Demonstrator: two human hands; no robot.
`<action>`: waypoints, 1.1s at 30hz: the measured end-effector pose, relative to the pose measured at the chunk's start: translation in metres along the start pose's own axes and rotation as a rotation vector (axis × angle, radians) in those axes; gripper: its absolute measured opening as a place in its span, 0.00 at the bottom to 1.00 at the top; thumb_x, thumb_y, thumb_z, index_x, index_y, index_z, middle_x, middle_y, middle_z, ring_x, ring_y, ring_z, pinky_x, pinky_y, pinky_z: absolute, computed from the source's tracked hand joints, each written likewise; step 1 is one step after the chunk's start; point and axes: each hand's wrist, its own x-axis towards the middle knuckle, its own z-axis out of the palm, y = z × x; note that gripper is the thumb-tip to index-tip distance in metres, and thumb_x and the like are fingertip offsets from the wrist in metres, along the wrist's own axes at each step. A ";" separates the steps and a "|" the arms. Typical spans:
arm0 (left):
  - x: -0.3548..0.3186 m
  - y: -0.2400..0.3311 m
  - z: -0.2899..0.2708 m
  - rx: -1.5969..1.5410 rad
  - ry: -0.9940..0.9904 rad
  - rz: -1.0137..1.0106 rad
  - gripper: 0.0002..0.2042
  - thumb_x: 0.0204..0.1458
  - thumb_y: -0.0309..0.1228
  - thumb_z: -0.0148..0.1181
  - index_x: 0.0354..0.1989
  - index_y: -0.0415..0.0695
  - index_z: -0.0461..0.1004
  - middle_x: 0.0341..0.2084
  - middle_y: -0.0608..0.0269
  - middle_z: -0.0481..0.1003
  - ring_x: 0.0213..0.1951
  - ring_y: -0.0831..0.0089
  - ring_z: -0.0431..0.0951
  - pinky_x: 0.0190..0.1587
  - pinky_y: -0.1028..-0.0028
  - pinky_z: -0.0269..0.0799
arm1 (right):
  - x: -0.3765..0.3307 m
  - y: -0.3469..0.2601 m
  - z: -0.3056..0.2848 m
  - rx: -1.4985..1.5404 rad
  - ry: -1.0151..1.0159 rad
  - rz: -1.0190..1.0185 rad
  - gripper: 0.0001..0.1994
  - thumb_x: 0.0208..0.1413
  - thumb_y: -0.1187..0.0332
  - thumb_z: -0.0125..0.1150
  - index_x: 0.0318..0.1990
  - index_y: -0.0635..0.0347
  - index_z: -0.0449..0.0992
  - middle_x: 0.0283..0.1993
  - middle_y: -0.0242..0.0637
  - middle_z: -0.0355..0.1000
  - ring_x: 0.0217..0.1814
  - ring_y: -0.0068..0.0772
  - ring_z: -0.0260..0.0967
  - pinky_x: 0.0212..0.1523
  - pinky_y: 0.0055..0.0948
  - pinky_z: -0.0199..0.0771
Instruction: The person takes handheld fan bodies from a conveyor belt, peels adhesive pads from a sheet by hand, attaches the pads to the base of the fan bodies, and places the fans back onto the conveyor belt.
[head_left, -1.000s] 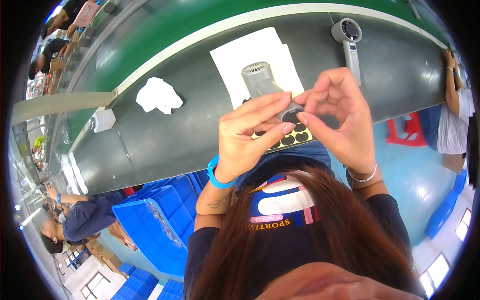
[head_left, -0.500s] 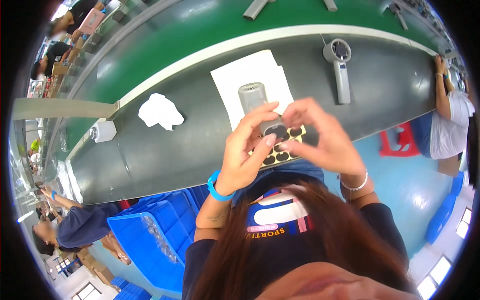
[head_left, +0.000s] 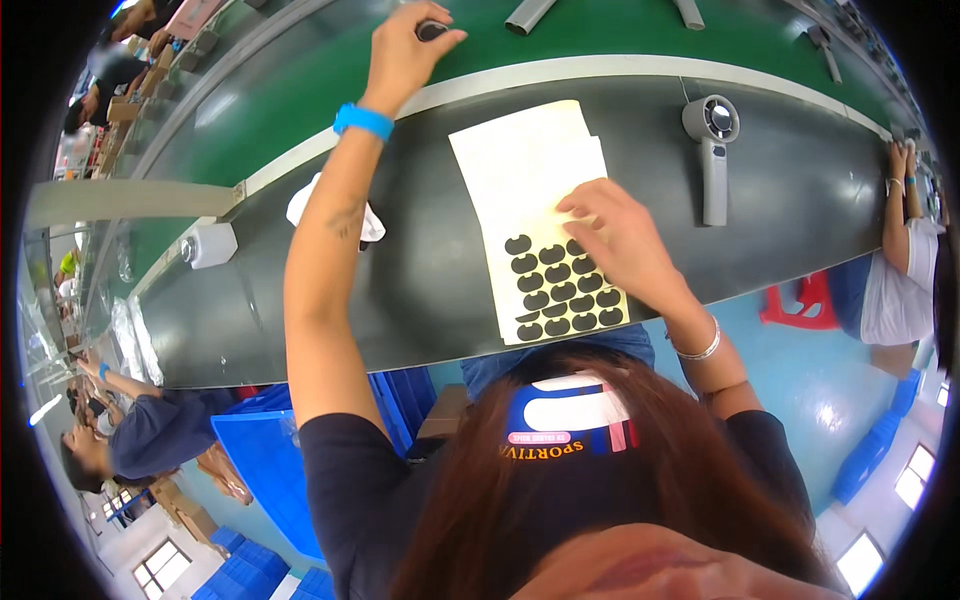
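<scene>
Clasping grey device (head_left: 432,30) in closed left hand (head_left: 402,52), beyond sticker sheet (head_left: 550,228); holding right hand (head_left: 622,242) half-open, seemingly empty, over sheet.

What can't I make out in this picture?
In the head view:
Held piece: only its dark end shows clearly; the left hand hides the rest, and the top edge may cut it off.
Sheet: the right hand covers part.
Cloth: the left forearm hides its middle.
Two grey bars: cut off by the top edge.
</scene>
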 end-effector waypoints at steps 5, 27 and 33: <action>0.045 -0.051 0.024 0.265 0.057 0.051 0.13 0.43 0.33 0.68 0.31 0.40 0.73 0.26 0.54 0.73 0.28 0.59 0.74 0.32 0.66 0.69 | 0.002 0.011 0.026 -0.145 -0.107 -0.174 0.08 0.49 0.74 0.59 0.37 0.63 0.74 0.37 0.43 0.69 0.41 0.44 0.68 0.40 0.35 0.70; 0.012 -0.077 0.031 0.423 -0.034 0.076 0.09 0.58 0.33 0.51 0.40 0.42 0.74 0.52 0.62 0.69 0.38 0.55 0.69 0.43 0.61 0.66 | 0.002 0.005 0.017 0.091 -0.407 -0.076 0.06 0.52 0.79 0.49 0.36 0.61 0.64 0.35 0.41 0.62 0.40 0.43 0.62 0.40 0.37 0.61; 0.006 -0.067 0.009 0.415 -0.107 -0.016 0.20 0.60 0.28 0.47 0.61 0.42 0.62 0.64 0.54 0.57 0.53 0.50 0.67 0.54 0.62 0.65 | 0.025 0.018 -0.038 0.245 -0.087 -0.333 0.03 0.54 0.76 0.52 0.35 0.60 0.67 0.39 0.40 0.64 0.44 0.39 0.63 0.49 0.32 0.63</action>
